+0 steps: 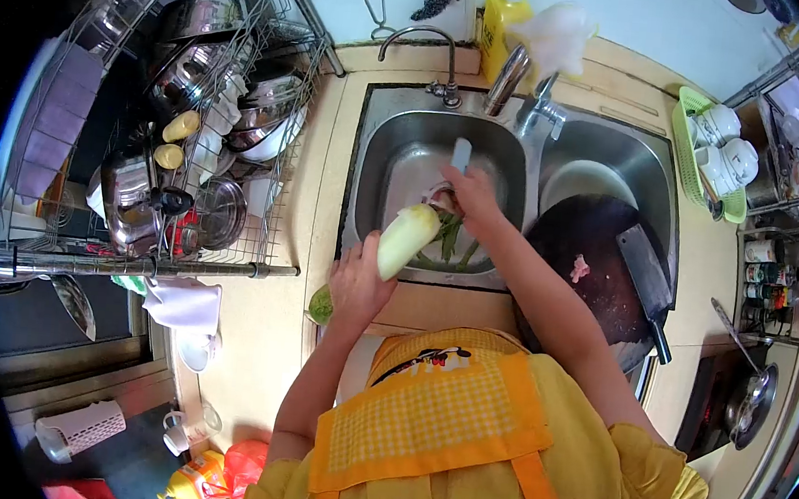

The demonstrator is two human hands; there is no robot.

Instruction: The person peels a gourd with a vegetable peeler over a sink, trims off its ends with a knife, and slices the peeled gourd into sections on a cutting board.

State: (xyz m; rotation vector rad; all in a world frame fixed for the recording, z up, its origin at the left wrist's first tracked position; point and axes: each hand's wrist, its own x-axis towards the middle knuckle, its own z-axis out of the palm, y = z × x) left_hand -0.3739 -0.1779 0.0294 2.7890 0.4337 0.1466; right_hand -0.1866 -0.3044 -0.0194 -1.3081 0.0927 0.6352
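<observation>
My left hand (362,279) is wrapped round the lower end of a long, pale green gourd (407,241), holding it tilted over the front left of the left sink basin (397,164). Its upper end is yellowish and lies close to my right hand (471,197). That hand is closed on what looks like a peeler, whose flat grey handle (462,153) sticks out beyond the fingers. The peeler's head is partly hidden by the fingers. Below the gourd, dark green strips (450,242) lie in the basin.
A round dark chopping board (567,236) partly covers the right basin, bearing a cleaver (643,271) and a bit of pink meat (580,268). A green vegetable (320,305) sits by my left wrist. Dish racks (285,40) stand left; a green basket (689,142) holds bowls at right.
</observation>
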